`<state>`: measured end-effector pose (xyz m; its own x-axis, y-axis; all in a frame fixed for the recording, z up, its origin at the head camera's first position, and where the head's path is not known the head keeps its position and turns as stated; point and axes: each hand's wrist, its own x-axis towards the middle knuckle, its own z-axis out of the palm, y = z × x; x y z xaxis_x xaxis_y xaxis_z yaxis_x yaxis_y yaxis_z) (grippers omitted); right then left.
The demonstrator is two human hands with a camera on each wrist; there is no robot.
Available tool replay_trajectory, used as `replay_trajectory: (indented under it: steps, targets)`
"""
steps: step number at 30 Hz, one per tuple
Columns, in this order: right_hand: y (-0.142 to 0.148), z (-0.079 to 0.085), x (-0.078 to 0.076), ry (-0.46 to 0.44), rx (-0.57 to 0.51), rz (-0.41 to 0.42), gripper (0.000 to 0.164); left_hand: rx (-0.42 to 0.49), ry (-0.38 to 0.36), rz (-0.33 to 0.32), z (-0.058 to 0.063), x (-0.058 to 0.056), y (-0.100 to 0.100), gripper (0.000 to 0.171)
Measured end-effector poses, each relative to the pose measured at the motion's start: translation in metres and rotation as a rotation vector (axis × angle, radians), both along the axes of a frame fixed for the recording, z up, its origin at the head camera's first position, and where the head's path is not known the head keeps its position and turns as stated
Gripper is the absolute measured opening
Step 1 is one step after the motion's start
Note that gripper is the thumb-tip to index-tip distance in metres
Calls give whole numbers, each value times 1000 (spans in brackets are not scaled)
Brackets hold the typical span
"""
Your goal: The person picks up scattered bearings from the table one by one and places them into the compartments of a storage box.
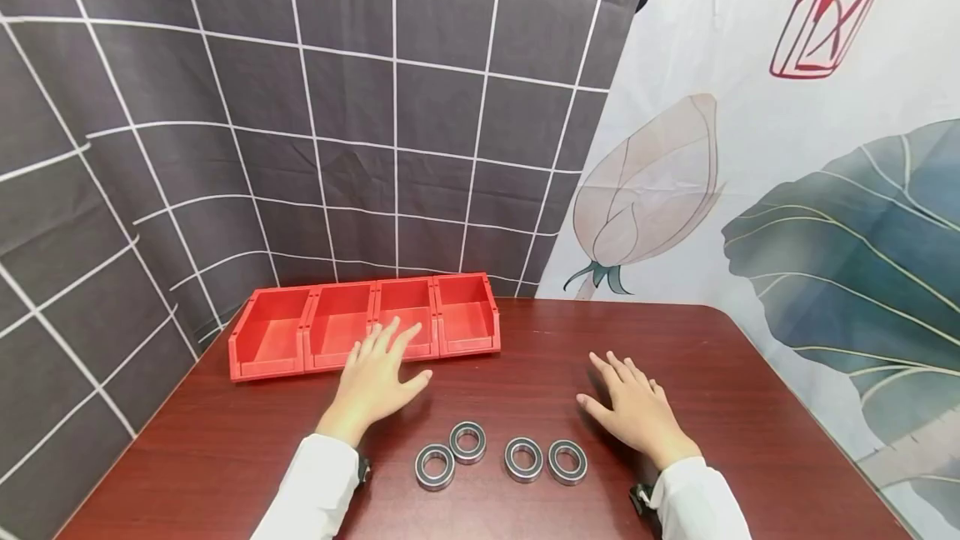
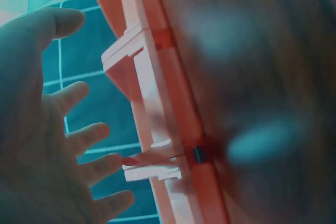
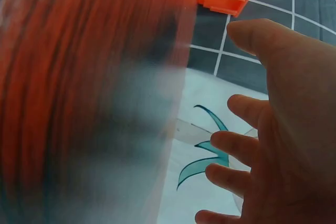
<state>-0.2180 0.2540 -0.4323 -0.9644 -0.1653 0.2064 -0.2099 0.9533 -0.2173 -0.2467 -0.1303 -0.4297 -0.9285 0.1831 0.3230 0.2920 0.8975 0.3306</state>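
Observation:
My left hand (image 1: 375,384), fingers spread, hovers in front of the row of red bins (image 1: 337,327) and overlaps their front edge in the head view. Nothing is in it. In the left wrist view the same bins (image 2: 173,98) run past its fingertips. On the right, my right hand (image 1: 636,407) is held over the table with straight, parted fingers and holds nothing. Between the two hands lie several ball bearings, dark rings with metal rims: a left pair (image 1: 435,467) close together and a right pair (image 1: 567,462) side by side.
The dark red wooden table (image 1: 540,373) has a rounded far right corner. Behind it hangs a grey cloth (image 1: 442,107) with white grid lines. A white cloth (image 1: 675,40) printed with a flower bud and leaves hangs at the right.

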Motion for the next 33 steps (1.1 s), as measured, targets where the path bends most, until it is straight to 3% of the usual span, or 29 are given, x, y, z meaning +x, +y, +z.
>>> replay_trajectory:
  steps: [8, 18, 26, 33]
  targets:
    - [-1, -2, 0, 1, -10, 18, 67, 55, 2, 5, 7, 0, -11, 77]
    - [-6, -5, -4, 11, -12, 47, 63, 125, -57, 52, 19, -5, -36, 76]
    - [-8, -5, -5, -6, -23, 61, 61, 123, -95, 121, 26, -11, -70, 74]
    - [-7, -4, -5, -11, -33, 56, 60, 119, -111, 126, 32, -17, -86, 75]
